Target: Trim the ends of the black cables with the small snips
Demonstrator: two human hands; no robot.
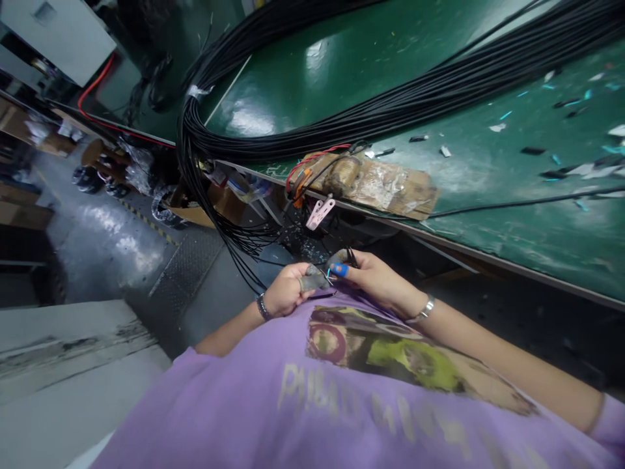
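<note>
Close to my body, my left hand (288, 290) pinches the end of a thin black cable, with grey coverings on its fingertips. Just beside it, my right hand (374, 277) is closed on black cable ends too, with blue tape round the thumb. Short light-blue and white wire ends (329, 275) show between the two sets of fingertips. Black cables (239, 238) hang from the table edge down toward my hands. They belong to a thick bundle of black cables (312, 133) lying across the green table and tied with a white band.
On the edge of the green table (351, 71) sits a wooden block (395, 185) wrapped in clear tape, with red and black wires. A pink clip (321, 213) hangs there. Cable scraps (581, 170) litter the right side. A cardboard box (215, 205) stands below, left.
</note>
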